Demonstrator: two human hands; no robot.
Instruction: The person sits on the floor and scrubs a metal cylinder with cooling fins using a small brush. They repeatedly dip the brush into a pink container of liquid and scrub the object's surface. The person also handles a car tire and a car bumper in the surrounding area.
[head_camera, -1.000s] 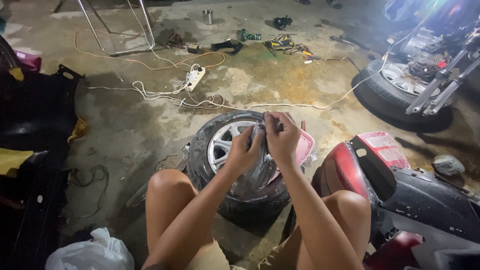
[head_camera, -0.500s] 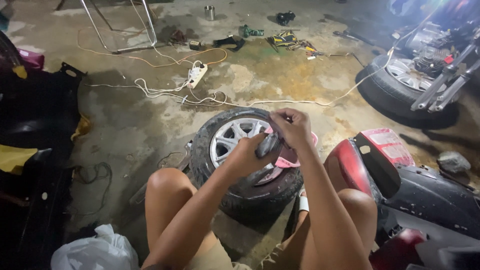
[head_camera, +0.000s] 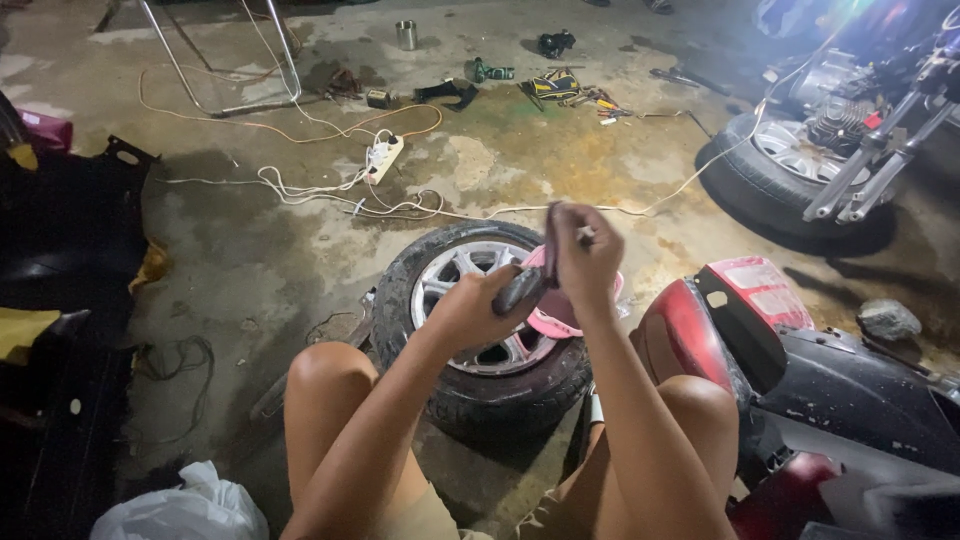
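While one white bag sits at the bottom left beside dark panels, the rest of the concrete floor runs rightward under scattered gear. One white power strip lies among looping white and orange cords, near two metal legs of a stand. Beyond it stand one metal cup and a small heap of tools.

Two bare knees frame one tyre lying flat on the floor, its silver rim up, with one pink bowl resting on its right side.

Above the tyre, the left hand is curled around one dark grey part, which angles up toward the right hand. That hand is closed in a pinch on a small dark piece at the part's upper end; what the piece is cannot be told.

Further right lies one red scooter body with a black panel behind it, one grey stone near it, and a second tyre under one motorcycle fork.
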